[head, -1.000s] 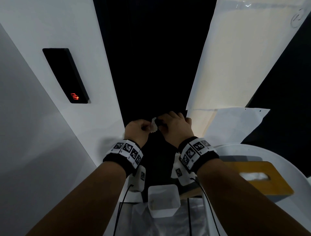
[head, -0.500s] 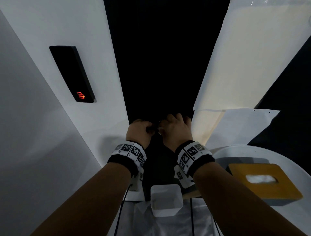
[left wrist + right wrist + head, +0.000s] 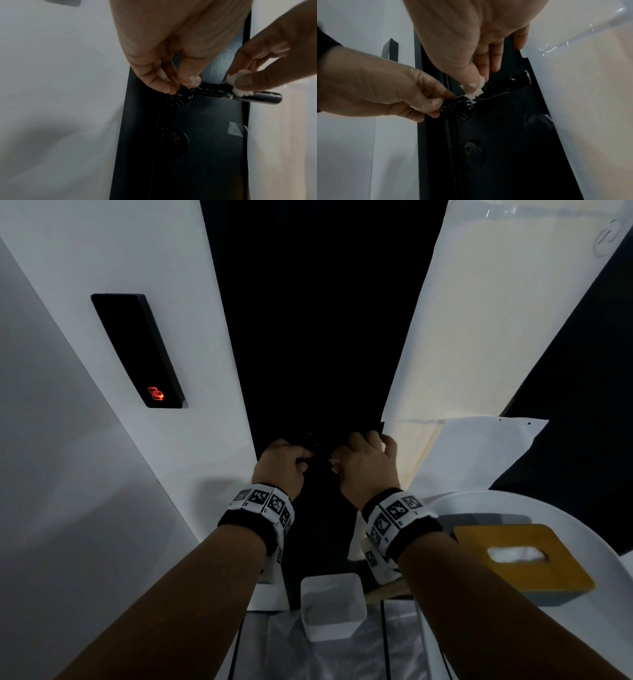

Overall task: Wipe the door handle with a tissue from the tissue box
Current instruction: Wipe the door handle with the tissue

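Note:
The black door handle (image 3: pixel 214 92), a lever speckled with white flecks, sticks out from the dark door strip (image 3: pixel 197 155). My left hand (image 3: pixel 178 83) pinches a small scrap of white tissue (image 3: pixel 194 80) against the handle's round base. My right hand (image 3: pixel 476 86) pinches a white tissue wad (image 3: pixel 473 94) and presses it on the lever's middle. In the head view, the left hand (image 3: pixel 301 457) and right hand (image 3: pixel 342 460) sit side by side, hiding the handle. The yellow-topped tissue box (image 3: pixel 520 556) lies at the lower right with a tissue in its slot.
A round keyhole plate (image 3: pixel 174 140) sits below the handle. A black card reader (image 3: pixel 137 350) with a red light hangs on the white wall to the left. The round white table (image 3: pixel 582 525) bears the box. A white container (image 3: pixel 332 604) stands below my wrists.
My hands have drawn a little apart along the handle. The tissue that showed between them a second ago is now hidden behind the fingers in the head view.

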Tool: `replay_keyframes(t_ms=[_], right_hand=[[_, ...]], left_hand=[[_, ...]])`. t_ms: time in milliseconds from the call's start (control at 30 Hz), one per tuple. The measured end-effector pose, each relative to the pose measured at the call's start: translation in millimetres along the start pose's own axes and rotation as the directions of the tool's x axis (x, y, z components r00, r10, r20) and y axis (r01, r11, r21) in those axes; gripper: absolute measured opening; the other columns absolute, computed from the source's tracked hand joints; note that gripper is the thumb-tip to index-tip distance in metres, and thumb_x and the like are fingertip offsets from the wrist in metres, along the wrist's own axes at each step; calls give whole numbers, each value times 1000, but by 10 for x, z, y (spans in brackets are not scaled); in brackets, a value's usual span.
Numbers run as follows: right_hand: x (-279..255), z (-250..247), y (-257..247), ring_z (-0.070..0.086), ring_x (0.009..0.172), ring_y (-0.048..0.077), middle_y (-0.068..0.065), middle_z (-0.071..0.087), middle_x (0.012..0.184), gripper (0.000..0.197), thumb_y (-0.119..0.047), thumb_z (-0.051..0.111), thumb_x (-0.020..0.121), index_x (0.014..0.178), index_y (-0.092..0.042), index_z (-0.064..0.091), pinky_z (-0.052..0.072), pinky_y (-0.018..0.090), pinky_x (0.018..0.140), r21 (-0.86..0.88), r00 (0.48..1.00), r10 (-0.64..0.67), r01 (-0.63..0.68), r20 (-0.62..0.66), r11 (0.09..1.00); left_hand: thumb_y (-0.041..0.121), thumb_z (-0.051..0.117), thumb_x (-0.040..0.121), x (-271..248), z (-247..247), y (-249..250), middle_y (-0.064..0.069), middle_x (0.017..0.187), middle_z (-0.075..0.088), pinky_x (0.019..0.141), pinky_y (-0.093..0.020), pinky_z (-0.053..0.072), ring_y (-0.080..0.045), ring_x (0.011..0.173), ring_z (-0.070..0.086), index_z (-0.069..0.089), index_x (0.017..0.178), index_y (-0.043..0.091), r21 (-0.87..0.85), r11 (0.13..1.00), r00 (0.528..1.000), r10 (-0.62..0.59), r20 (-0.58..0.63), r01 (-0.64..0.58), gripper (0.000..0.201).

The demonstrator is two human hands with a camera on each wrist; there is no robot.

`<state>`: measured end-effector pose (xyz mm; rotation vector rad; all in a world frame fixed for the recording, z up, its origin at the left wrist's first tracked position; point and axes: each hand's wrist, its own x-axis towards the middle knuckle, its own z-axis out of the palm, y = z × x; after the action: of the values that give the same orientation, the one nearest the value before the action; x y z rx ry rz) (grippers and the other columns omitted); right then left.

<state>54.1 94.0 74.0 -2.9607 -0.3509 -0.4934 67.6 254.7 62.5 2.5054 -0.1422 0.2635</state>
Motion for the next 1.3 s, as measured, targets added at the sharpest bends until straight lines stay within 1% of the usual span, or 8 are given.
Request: replay_keyframes(t_ms=[200, 300, 567, 700, 800, 967, 1100, 1300], right_hand=[[-36, 3, 197, 48, 99, 34, 7, 56, 100, 23, -19, 58, 73, 94, -20, 66, 34, 44, 84, -48, 992, 126, -125, 19, 991], [-98, 11, 371, 53, 88, 36, 11, 57, 92, 18, -12, 59, 75, 91, -14, 67, 39, 40, 72, 65, 975, 224, -222, -16, 973], [-133, 136, 399, 60, 96, 37, 21, 63, 104, 25, -10, 45, 90, 104, 0, 64, 41, 27, 74, 470, 851, 468, -523, 238, 712], [-68, 282, 353, 66, 89, 37, 21, 70, 91, 18, -18, 53, 84, 81, -5, 65, 55, 45, 84, 616, 761, 528, -632, 377, 471], [-67, 235, 278, 68, 79, 32, 18, 70, 85, 18, -16, 56, 83, 65, -17, 58, 59, 44, 78, 660, 708, 536, -676, 459, 328], [-67, 189, 160, 52, 57, 21, 12, 53, 69, 5, -3, 50, 93, 88, -2, 52, 51, 28, 52, 776, 625, 487, -594, 610, -212], [-28, 268, 20, 52, 56, 18, 9, 53, 68, 6, -5, 58, 90, 93, -1, 55, 49, 28, 53, 776, 615, 476, -541, 628, -325], [53, 308, -322, 51, 53, 17, 6, 54, 64, 13, -6, 60, 89, 76, -7, 56, 46, 29, 55, 724, 627, 364, -563, 689, -398]], left_hand=[[11, 60, 86, 25, -8, -35, -4, 111, 56, 80, -25, 46, -22, 97, 59, 70, 104, 25, -18, 1000, 1000, -5, 13, 6, 25], [11, 60, 87, 26, 9, -44, -4, 111, 55, 78, -22, 42, -21, 97, 58, 70, 105, 23, -31, 999, 1000, -7, 13, 8, 24], [8, 61, 86, 30, 43, -61, -5, 108, 55, 78, -24, 44, -22, 95, 59, 71, 103, 22, -42, 999, 1000, 9, -3, -9, 24], [8, 62, 85, 31, 39, -75, -6, 108, 56, 78, -24, 43, -22, 94, 59, 71, 103, 20, -62, 998, 1000, 21, 0, -21, 23], [9, 62, 85, 40, 33, -85, -6, 107, 56, 78, -24, 45, -22, 93, 59, 71, 103, 21, -55, 998, 999, 31, 10, -31, 24], [10, 62, 86, 39, 27, -99, -6, 109, 55, 80, -27, 47, -23, 94, 59, 71, 104, 22, -54, 998, 999, 44, 16, -43, 24], [10, 63, 85, 50, 16, -101, -5, 108, 56, 80, -25, 46, -21, 94, 59, 71, 103, 21, -67, 997, 999, 49, 11, -48, 23], [9, 63, 84, 53, 22, -142, -5, 107, 56, 83, -26, 49, -21, 95, 60, 71, 103, 21, -88, 994, 998, 68, 16, -66, 24]])
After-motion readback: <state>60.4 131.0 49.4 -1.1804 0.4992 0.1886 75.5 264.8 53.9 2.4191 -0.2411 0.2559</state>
